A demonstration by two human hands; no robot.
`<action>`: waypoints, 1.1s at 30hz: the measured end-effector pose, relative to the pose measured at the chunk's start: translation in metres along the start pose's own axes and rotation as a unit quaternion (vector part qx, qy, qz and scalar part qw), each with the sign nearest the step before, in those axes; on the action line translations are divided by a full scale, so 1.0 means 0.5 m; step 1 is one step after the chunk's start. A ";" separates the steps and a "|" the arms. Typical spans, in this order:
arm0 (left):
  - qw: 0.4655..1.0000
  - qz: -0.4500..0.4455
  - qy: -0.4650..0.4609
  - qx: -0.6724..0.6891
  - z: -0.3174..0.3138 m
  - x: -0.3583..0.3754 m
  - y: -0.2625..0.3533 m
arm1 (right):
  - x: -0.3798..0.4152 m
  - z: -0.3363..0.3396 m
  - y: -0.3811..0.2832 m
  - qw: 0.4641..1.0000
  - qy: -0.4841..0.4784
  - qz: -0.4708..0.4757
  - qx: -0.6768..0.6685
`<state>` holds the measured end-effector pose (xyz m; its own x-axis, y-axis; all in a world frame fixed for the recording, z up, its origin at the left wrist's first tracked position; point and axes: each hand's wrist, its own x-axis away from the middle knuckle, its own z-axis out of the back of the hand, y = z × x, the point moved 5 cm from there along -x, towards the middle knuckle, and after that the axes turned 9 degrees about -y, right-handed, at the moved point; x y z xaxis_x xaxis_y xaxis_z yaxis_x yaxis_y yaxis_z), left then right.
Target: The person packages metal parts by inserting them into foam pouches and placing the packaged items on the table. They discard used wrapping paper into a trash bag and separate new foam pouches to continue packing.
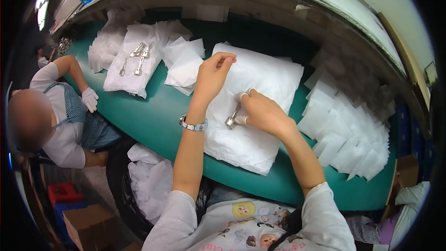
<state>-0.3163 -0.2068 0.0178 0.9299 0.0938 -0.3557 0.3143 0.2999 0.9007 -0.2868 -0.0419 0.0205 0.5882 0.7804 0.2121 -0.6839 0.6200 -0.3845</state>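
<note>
In my right hand [265, 111] a small silver metal fitting [231, 120] is gripped between thumb and fingers. Its wider end points down towards me, and white finger cots cover some fingertips. Beneath it lies a thick stack of white tissue paper [253, 151]. My left hand [214, 75] hovers over the stack's left edge, fingers bent and pressed against the thumb, with nothing visible in them. Several similar metal fittings [139, 66] rest on another white paper-covered pad [123, 76] to the left.
Loose white sheets [186, 62] lie between the pads, and a fanned pile of sheets [348, 135] covers the right of the green table [162, 125]. A co-worker [65, 121] in white gloves sits at left. Below, a black-lined bin [118, 183] holds crumpled paper beside a cardboard box [90, 225].
</note>
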 end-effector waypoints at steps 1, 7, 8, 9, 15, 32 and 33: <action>1.000 0.005 0.007 -0.024 0.012 0.003 0.000 | 0.003 0.001 -0.002 1.000 0.006 0.003 -0.019; 0.934 0.012 0.139 -0.328 0.148 0.014 -0.043 | 0.016 0.004 0.006 0.997 0.010 0.017 -0.069; 0.905 0.005 0.169 -0.392 0.171 0.012 -0.052 | 0.015 0.003 0.010 0.998 0.010 0.025 -0.065; 0.870 -0.002 0.197 -0.452 0.192 0.010 -0.057 | 0.013 -0.001 0.015 0.998 0.011 0.032 -0.061; 0.803 0.032 0.045 -0.593 0.245 -0.024 -0.083 | 0.018 -0.002 0.021 0.997 0.005 0.056 -0.051; 0.881 -0.049 0.316 -0.350 0.235 -0.002 0.033 | 0.028 0.061 0.056 0.980 0.083 0.050 -0.174; 0.873 -0.064 0.276 -0.398 0.222 -0.007 0.030 | 0.028 0.064 0.062 0.978 0.087 0.051 -0.181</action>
<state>-0.2935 -0.3081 0.0604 0.5950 0.3882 -0.7037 -0.0279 0.8850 0.4647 -0.3133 -0.0092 0.0403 0.6114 0.7912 0.0122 -0.5636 0.4462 -0.6951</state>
